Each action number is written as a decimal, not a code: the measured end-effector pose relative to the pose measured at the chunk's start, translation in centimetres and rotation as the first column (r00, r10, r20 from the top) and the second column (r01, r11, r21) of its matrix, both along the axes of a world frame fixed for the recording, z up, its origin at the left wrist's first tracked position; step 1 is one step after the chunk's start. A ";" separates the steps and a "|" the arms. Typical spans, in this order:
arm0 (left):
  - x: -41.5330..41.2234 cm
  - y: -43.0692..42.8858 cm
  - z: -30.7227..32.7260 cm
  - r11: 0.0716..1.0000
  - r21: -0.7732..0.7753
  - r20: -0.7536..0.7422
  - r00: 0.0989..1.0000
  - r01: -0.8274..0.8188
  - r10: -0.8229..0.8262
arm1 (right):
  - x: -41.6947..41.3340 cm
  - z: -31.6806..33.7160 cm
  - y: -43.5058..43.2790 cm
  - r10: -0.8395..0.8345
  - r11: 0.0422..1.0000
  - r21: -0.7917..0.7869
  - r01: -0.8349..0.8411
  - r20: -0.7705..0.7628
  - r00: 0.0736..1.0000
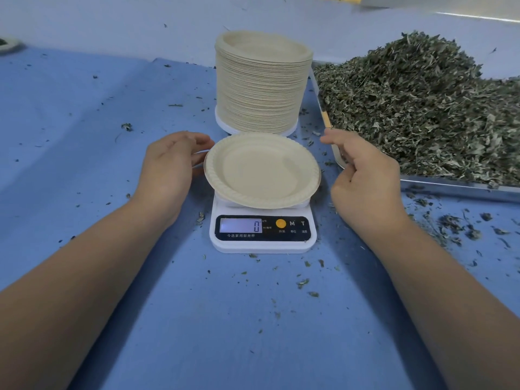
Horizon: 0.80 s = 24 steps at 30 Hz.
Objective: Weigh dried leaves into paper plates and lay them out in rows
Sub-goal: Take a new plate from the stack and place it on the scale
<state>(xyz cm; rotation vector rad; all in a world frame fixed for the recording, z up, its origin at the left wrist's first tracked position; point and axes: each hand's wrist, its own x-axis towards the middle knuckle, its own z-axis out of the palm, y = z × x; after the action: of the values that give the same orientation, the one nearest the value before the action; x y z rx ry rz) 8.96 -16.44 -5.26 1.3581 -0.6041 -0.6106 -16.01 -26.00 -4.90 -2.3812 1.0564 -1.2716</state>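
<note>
Head view: paper plate (261,170) between left fingers (201,142) and right fingers (332,137)

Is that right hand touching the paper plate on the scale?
Apart. The head view shows a strip of blue table cover between the right hand and the paper plate; they nowhere overlap.

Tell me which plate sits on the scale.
The lone empty plate in front, resting on the scale that reads 0. The rest stand in a tall stack behind it.
</note>
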 end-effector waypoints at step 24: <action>-0.3 0.1 0.2 1.000 0.012 0.026 1.000 0.006 -0.006 | 0.9 1.2 -5.7 -0.292 0.915 0.020 0.403 -0.656 0.696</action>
<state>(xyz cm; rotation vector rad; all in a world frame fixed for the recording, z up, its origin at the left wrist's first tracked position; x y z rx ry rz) 8.63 -16.36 -5.03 1.3779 -0.6264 -0.6029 -15.10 -31.66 -3.67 -2.6181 1.8011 -0.3675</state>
